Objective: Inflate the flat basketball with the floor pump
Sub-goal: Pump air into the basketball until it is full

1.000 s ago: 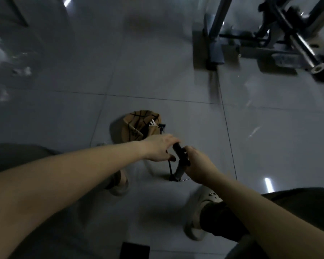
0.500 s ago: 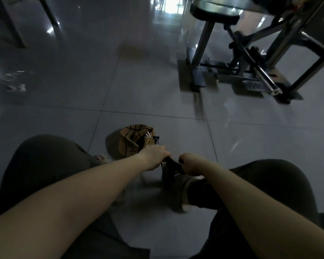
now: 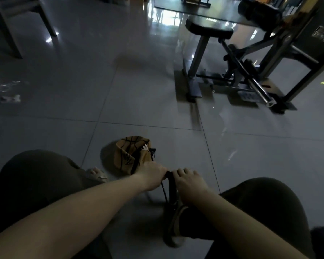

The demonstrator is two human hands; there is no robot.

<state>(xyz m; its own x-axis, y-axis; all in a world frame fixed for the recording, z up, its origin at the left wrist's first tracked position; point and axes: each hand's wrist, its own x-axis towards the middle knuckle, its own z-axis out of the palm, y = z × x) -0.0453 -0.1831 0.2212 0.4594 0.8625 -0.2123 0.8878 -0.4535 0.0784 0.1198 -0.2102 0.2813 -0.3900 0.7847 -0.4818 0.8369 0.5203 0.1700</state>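
Down between the knees, left hand (image 3: 151, 174) and right hand (image 3: 189, 182) both wrap the handle of the slim black floor pump (image 3: 171, 189). A crooked stroke could likely tip it or yank the hose loose. The crumpled tan flat basketball (image 3: 131, 152) lies on the grey tile floor (image 3: 251, 165), just beyond the left hand.

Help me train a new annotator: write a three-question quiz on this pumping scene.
1. True or false: the crumpled tan basketball with black lines lies on a table.
2. What do the left hand and the right hand grip? A) the handle of the black floor pump; B) a towel; C) a bottle.
3. Fill in: seen from the head camera, the black padded gym bench stands beyond the ball and to its ____.

Key: 1 false, it lies on the grey tiled floor; 2 A; 3 right.
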